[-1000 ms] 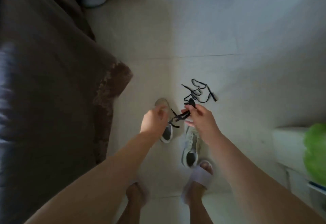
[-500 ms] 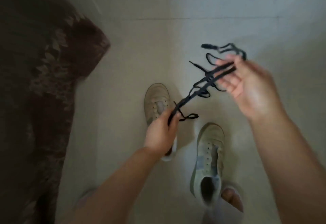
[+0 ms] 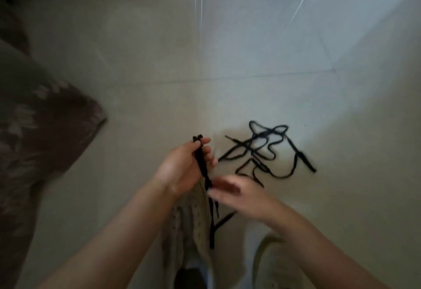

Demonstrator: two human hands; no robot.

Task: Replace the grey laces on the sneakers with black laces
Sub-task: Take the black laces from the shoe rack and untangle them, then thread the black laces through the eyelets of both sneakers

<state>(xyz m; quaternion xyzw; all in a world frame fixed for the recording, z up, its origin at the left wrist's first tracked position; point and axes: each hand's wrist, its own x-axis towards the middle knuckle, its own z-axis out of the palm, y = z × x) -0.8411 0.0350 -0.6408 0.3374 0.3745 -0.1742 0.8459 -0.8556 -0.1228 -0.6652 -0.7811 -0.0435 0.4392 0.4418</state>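
Black lace (image 3: 203, 165) runs lengthwise from the gripping left hand (image 3: 182, 168) down past the blurred, spread right hand (image 3: 239, 195); a second lace (image 3: 266, 152) lies tangled beside, sneakers (image 3: 189, 227) beneath.

A black lace (image 3: 204, 165) hangs from the left hand (image 3: 182, 168) above a beige perforated sneaker (image 3: 193, 227); a second beige sneaker (image 3: 271, 263) lies right of it, a loose tangled black lace (image 3: 268, 149) on the pale tiled floor (image 3: 250, 49) beyond, a brown patterned blanket (image 3: 41, 129) far left.

Matt black woven laces (image 3: 268, 149), perforated beige cloth sneaker (image 3: 193, 225), smooth faintly glossy tiled floor (image 3: 250, 49).
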